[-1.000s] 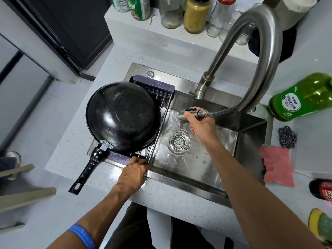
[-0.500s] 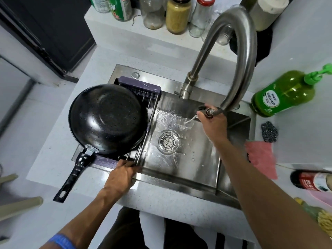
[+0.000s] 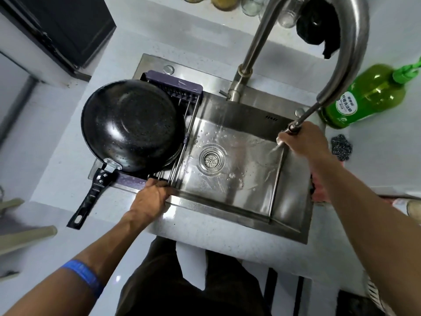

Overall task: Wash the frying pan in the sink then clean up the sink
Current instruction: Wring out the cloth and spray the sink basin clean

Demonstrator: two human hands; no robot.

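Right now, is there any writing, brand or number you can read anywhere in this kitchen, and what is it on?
No text here can be read.
Green bottle, right of the sink: its white label carries print, too blurred to read.
Sink back wall: small dark marks, too small to tell.
Blue wristband on the left arm: no legible print.
Jars on the ledge: cut off at the top edge, no labels showing.

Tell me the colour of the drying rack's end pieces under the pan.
Purple, with metal rods between. The drying rack shows in the head view, under the black frying pan.
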